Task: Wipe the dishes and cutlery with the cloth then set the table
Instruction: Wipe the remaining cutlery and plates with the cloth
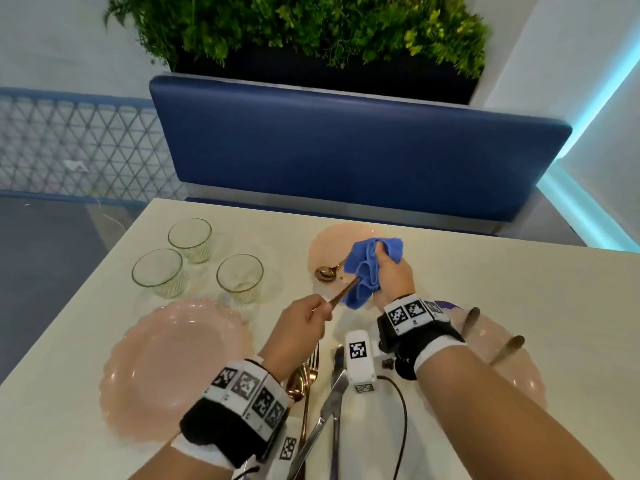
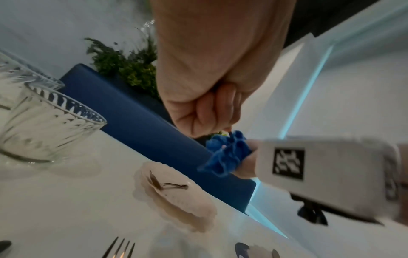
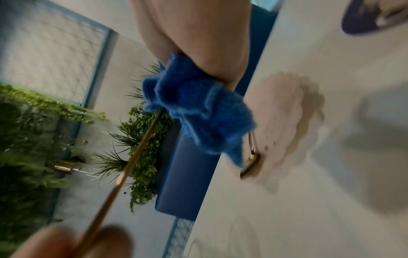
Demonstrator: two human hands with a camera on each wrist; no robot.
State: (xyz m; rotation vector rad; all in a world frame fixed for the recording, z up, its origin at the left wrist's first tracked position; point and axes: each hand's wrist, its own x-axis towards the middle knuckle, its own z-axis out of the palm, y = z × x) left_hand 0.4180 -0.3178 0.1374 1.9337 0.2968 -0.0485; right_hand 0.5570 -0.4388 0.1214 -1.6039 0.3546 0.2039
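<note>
My left hand [image 1: 322,310] pinches the end of a gold cutlery handle [image 1: 343,292] above the table. Its other end is buried in the bunched blue cloth [image 1: 367,268], which my right hand [image 1: 386,263] grips around it; which utensil it is stays hidden. In the right wrist view the handle [image 3: 137,151] runs into the cloth [image 3: 198,111]. Behind the cloth lies a pink scalloped plate [image 1: 325,244] with a gold spoon [image 1: 327,272] on it. Another pink plate [image 1: 173,365] sits near left, a third [image 1: 519,379] under my right forearm, bearing two utensils [image 1: 507,348].
Three ribbed glasses [image 1: 157,271] stand at the left. A fork, a gold spoon and knives [image 1: 334,393] lie near the table's front edge beside a white tagged device [image 1: 360,358] with a black cable. A blue bench back [image 1: 346,147] rises beyond the far edge.
</note>
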